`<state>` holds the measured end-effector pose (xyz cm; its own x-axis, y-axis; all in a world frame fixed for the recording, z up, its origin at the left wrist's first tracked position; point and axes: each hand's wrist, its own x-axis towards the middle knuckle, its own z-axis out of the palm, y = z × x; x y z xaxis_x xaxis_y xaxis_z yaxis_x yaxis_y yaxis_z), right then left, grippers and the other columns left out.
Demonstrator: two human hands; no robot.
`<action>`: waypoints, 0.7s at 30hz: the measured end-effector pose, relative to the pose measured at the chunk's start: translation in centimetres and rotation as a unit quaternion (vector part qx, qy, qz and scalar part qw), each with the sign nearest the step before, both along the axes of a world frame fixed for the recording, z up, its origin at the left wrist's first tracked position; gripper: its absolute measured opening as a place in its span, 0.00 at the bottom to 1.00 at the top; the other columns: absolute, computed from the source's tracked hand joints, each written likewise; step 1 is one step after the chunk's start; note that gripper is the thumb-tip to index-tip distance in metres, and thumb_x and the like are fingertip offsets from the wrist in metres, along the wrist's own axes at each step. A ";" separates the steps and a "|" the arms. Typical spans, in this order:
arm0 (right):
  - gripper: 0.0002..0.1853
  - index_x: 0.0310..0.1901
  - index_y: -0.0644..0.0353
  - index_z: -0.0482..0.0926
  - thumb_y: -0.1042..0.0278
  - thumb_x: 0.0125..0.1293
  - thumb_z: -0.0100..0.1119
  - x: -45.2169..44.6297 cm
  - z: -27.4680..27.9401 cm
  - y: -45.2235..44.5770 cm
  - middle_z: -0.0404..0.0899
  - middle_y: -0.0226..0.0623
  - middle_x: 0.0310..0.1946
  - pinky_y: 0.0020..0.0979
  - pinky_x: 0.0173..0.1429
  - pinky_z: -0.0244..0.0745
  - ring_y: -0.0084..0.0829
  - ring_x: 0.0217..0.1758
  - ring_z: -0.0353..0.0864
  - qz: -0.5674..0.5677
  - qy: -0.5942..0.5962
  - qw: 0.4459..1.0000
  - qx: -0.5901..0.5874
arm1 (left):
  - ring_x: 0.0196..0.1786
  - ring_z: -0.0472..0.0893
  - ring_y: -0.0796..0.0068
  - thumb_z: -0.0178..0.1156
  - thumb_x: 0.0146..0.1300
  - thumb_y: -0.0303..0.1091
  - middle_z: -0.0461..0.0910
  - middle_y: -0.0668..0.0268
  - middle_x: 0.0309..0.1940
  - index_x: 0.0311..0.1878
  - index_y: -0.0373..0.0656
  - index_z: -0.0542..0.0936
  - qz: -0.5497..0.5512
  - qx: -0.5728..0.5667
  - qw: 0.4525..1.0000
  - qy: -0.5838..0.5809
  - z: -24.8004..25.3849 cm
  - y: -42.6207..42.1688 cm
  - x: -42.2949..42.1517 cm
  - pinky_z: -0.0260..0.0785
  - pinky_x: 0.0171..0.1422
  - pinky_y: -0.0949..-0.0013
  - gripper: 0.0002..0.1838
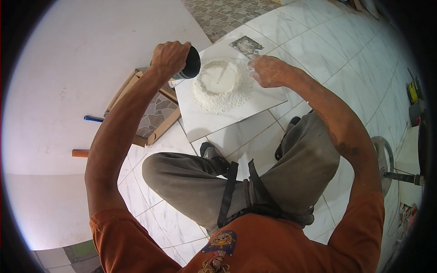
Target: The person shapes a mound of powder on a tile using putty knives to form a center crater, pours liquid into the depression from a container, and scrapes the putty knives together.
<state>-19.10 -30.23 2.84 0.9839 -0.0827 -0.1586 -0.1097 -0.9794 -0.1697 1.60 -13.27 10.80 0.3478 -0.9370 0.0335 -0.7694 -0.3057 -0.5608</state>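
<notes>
"How far along is it?"

"The white powder [217,105] is heaped in a ring on the white slab [195,125], on the tiled floor, and whitish liquid [217,81] fills the hollow. I'd judge the heaping done and the wetting partly done."

"And the hands?"

"The left hand [170,58] has its fingers wrapped around a dark cup [193,63], tipped beside the ring (I can't tell whether anything is running out). The right hand [268,71] is at the ring's other side, its dusted fingers curled; whether they pinch anything, I can't tell."

"What's left?"

"The outer powder looks dry and unmixed."
</notes>
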 end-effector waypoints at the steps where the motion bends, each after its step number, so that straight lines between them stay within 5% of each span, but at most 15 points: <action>1: 0.22 0.58 0.67 0.71 0.60 0.69 0.49 0.0 0.0 0.0 0.65 0.61 0.63 0.41 0.71 0.59 0.50 0.65 0.68 -0.002 0.001 1.000 0.004 | 0.33 0.85 0.63 0.61 0.56 0.26 0.84 0.61 0.26 0.42 0.43 0.81 0.000 0.002 1.000 -0.001 -0.1 0.0 0.1 0.78 0.32 0.63 0.09; 4: 0.22 0.58 0.67 0.72 0.60 0.69 0.49 0.0 0.0 0.0 0.65 0.61 0.63 0.41 0.71 0.59 0.51 0.65 0.68 -0.003 -0.001 1.000 0.010 | 0.33 0.85 0.63 0.60 0.57 0.26 0.84 0.60 0.27 0.41 0.43 0.80 -0.008 -0.003 1.000 0.000 -0.3 -0.1 0.3 0.78 0.33 0.63 0.08; 7: 0.22 0.57 0.67 0.72 0.60 0.69 0.50 0.0 -0.1 -0.1 0.66 0.62 0.62 0.41 0.71 0.60 0.51 0.64 0.68 0.000 -0.010 1.000 0.015 | 0.30 0.85 0.65 0.57 0.55 0.20 0.84 0.59 0.27 0.59 0.49 0.78 -0.009 0.009 1.000 -0.011 -0.2 -0.3 0.3 0.78 0.31 0.64 0.26; 21: 0.21 0.55 0.69 0.73 0.61 0.68 0.50 0.0 -0.6 -0.1 0.70 0.61 0.58 0.42 0.68 0.62 0.51 0.61 0.71 0.009 -0.030 0.999 0.011 | 0.34 0.85 0.63 0.58 0.58 0.24 0.84 0.59 0.30 0.61 0.42 0.73 -0.050 0.048 0.996 -0.064 0.0 -1.2 -1.0 0.78 0.33 0.62 0.25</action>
